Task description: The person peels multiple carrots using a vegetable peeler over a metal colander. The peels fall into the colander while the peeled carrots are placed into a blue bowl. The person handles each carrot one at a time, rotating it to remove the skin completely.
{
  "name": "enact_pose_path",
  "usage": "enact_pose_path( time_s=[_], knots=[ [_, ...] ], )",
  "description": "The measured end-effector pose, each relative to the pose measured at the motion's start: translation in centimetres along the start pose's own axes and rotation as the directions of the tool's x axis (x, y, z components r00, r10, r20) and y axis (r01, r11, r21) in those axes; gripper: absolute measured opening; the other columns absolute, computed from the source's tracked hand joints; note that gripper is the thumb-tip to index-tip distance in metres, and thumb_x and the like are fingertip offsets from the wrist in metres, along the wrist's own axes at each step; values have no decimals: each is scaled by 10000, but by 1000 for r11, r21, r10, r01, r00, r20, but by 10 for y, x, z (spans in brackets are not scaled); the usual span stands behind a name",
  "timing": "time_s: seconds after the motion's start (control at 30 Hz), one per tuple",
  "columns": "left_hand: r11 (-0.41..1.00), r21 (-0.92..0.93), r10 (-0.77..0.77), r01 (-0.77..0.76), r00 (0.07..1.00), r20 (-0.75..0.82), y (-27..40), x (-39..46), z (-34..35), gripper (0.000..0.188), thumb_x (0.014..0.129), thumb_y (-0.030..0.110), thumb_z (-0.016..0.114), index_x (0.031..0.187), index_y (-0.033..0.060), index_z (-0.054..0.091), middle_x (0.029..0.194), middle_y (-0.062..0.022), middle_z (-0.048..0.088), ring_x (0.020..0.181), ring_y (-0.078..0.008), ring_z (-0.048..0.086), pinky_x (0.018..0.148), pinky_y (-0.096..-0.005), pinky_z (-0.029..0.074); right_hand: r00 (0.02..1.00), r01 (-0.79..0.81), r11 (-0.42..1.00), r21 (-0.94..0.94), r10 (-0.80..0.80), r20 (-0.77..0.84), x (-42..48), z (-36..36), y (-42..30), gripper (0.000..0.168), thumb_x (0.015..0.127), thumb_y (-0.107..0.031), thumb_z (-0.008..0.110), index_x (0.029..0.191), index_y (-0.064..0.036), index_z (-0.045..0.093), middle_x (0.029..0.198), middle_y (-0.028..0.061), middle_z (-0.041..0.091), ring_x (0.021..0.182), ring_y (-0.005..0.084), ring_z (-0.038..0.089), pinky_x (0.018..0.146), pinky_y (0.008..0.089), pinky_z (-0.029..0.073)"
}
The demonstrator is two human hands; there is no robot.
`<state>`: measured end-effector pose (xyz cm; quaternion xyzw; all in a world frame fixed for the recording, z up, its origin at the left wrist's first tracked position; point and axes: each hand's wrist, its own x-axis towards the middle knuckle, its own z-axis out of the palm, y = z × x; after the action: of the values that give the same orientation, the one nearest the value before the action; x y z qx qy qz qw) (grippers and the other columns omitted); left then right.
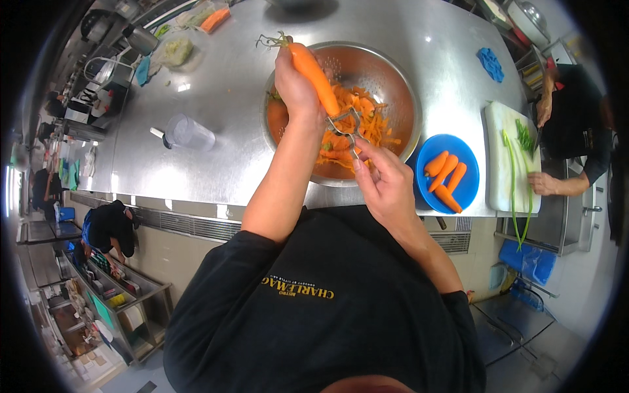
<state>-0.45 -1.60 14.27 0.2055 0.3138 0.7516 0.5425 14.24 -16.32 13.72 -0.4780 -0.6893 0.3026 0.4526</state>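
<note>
My left hand [296,81] grips a thick carrot [313,73] whose leafy stem end points up and away, its tip slanting down toward me. A metal Y-shaped vegetable peeler [352,137] is held by its handle in my right hand [385,179]. The peeler's head lies right by the carrot's tip; whether the blade touches it I cannot tell. Both are above a large perforated steel colander [400,98], with a heap of orange carrot peelings [371,115] inside. On the right, a blue plastic bowl [471,182] holds several carrots [444,172].
A clear plastic jug [189,132] lies on the steel table [231,167] at left. Farther back are a bag of vegetables [177,51] and a blue cloth [490,65]. At right, a co-worker's hands [545,183] cut spring onions with a knife on a white board [501,147].
</note>
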Motion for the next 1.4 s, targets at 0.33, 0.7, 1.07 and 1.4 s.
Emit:
enact_pose_path(
  time_s=[0.33,0.7,1.07,1.4],
  knots=[
    [968,164,216,-192,965,-147,13,-24,11,228,970,279,419,1029,62,455,811,-84,509,675,-176,523,542,-316,478,987,77,993,85,-64,-145,-6,26,8,312,877,-69,606,1172,29,583,808,106,617,719,177,593,657,289,471],
    [970,147,217,-194,964,-157,11,-31,8,236,986,267,407,1066,51,458,884,-88,525,701,-188,538,548,-317,481,950,-308,873,378,302,76,4,22,6,338,922,-158,581,1201,33,589,983,123,672,885,146,611,782,294,481],
    [992,60,113,-111,993,-32,10,-25,-7,323,1005,329,326,1099,52,465,851,-78,509,700,-166,510,595,-305,494,997,-57,982,180,65,-35,-6,14,0,303,876,-95,612,1148,39,616,917,161,672,825,214,647,773,307,487],
    [965,208,128,-160,979,158,-2,-49,0,547,1016,410,376,1346,-24,411,1001,-109,581,807,-158,574,678,-299,517,988,103,995,-10,-103,-117,21,9,-6,285,873,-104,619,1121,34,630,779,139,629,694,205,618,661,304,479]
  ],
)
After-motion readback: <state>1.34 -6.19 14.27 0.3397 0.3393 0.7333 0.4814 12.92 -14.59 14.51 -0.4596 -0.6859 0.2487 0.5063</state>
